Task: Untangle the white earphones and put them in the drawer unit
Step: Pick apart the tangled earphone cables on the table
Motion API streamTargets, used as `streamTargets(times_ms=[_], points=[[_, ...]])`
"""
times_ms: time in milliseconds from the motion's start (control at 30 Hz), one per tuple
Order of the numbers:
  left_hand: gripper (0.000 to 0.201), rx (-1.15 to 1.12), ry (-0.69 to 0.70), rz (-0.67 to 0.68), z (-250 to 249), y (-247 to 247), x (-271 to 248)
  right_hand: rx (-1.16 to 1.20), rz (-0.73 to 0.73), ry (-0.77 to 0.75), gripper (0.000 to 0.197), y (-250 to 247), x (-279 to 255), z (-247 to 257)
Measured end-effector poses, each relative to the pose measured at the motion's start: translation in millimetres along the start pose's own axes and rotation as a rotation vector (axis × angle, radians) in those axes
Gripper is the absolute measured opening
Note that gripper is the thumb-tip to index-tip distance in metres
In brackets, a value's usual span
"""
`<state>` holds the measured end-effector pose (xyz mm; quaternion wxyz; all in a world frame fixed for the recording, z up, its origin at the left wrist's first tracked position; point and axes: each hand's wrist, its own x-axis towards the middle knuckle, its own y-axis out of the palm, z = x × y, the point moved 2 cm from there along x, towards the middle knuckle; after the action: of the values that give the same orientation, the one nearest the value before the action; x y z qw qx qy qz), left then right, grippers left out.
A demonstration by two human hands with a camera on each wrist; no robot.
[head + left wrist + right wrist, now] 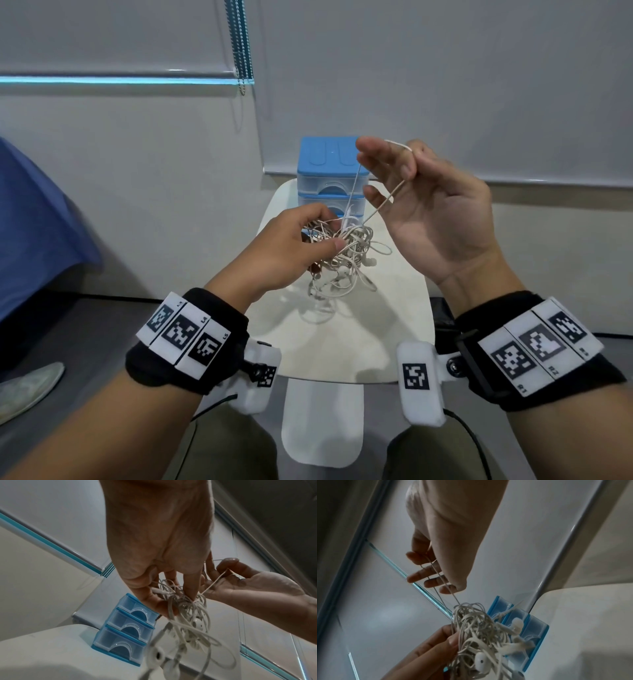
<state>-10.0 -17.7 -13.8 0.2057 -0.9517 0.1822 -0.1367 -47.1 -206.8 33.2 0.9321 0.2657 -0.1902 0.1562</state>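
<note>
Head view: left hand [284, 246] pinches tangled white earphones [342, 260] at frame centre, above white table [394, 325]. Right hand [428, 209] palm-up, fingers loosely curled, one cord loop [383, 202] hooked over them, running diagonally up-right from tangle. Drawer unit [330, 171] behind, drawers closed.

Left wrist view: tangle hangs lower centre, earbuds downward.

Right wrist view: cord strands slant from upper-left fingers [426, 574] down to tangle, lower centre.

I see the white earphones [342, 255] as a dense knot of thin cable held above the table, earbuds dangling below it and one loop drawn up taut. The drawer unit [330, 178] stands upright behind, blue-framed, with three clear drawers, all pushed in.
</note>
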Motion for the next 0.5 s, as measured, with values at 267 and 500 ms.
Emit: streamTargets(times_ms=[267,500], points=[[0.012,-0.009,-0.076,0.059,0,2,0,0.037,-0.037,-0.060,0.022,3,13,15],[0.038,-0.037,-0.132,0.175,-5,-11,-4,-0.700,-0.597,0.038,0.029,-29,21,10]])
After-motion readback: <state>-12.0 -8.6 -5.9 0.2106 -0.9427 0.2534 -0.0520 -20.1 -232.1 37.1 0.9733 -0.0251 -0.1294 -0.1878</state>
